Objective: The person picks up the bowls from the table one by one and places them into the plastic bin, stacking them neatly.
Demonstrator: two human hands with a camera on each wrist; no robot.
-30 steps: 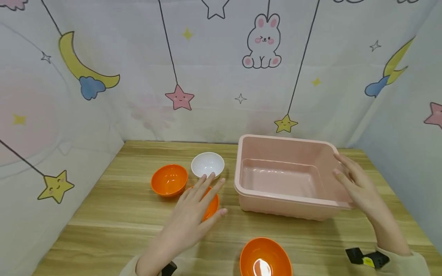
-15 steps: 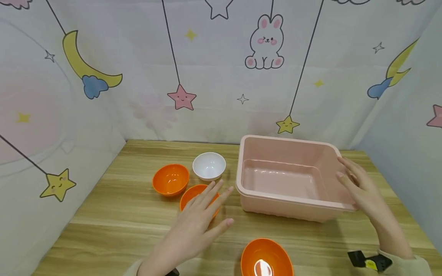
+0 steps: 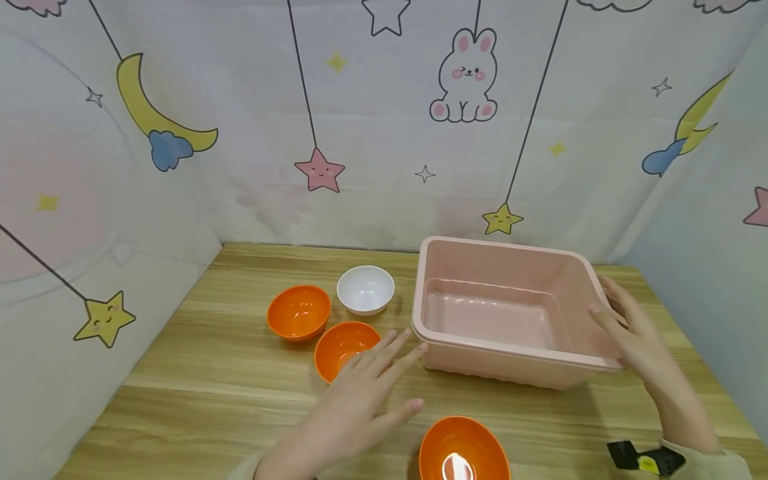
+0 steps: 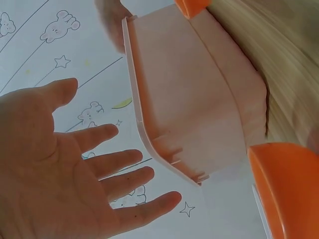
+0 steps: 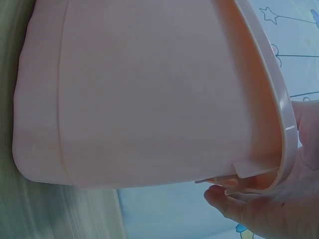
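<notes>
A pink plastic basin (image 3: 498,363) stands on the right of the table. My right hand (image 3: 636,337) grips its right rim, the thumb on the inner side and the fingers outside. From beneath, the right wrist view shows a fingertip (image 5: 219,196) under the rim. My left hand (image 3: 354,400) hovers with spread fingers, holding nothing, between the basin and an orange bowl (image 3: 342,347) that it partly covers. Another orange bowl (image 3: 299,312) and a white bowl (image 3: 366,290) stand behind. Close to me sits one more orange bowl (image 3: 462,450), cut off by the frame.
The wooden tabletop (image 3: 198,373) carries everything. A white cloth backdrop (image 3: 372,213) printed with stars, moons and a rabbit closes off the back and both sides. The basin stands close to the back cloth.
My left hand has drawn right and towards me, uncovering more of the middle orange bowl. My right fingers have closed down over the basin's rim. The head view has shifted slightly.
</notes>
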